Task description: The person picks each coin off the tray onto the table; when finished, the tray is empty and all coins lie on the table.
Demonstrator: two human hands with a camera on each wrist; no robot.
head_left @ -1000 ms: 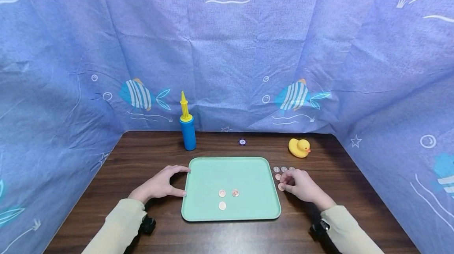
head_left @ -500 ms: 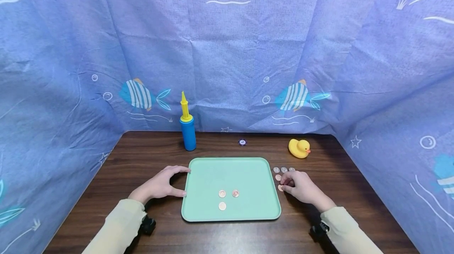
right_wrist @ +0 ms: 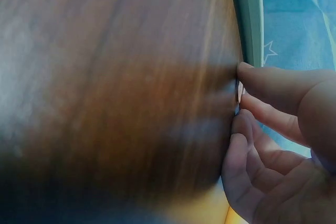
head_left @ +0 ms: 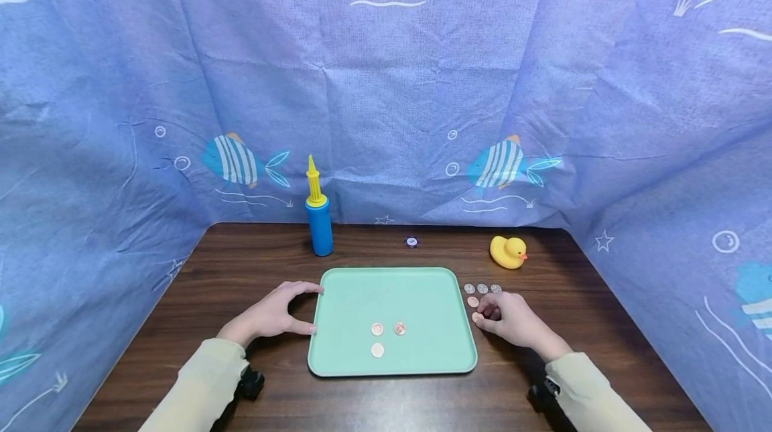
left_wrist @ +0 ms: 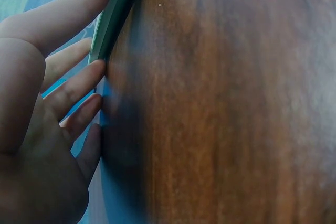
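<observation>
My right hand (head_left: 512, 319) is at the table just right of the mint-green tray (head_left: 392, 373). Its thumb and index finger pinch the edges of a copper-coloured coin (head_left: 478, 317), which also shows as a thin sliver of coin (right_wrist: 240, 92) in the right wrist view. The other fingers curl in. Another copper coin (head_left: 473, 301) lies just beyond, behind it a row of silver coins (head_left: 482, 289). Three copper coins (head_left: 376, 329) lie flat inside the tray. At the tray's left rim, my left hand (head_left: 274, 311) touches with spread thumb and fingers.
A blue and yellow hand pump (head_left: 320, 224) stands at the back left of the dark wooden table (head_left: 277, 398). Behind the tray lies a poker chip (head_left: 411, 242). A yellow rubber duck (head_left: 508, 252) sits back right. Blue cloth (head_left: 386, 97) hangs around the table.
My right thumb and fingers have shifted slightly around the copper coin, and more of it shows between them. The left hand, tray and other coins stay where they were.
</observation>
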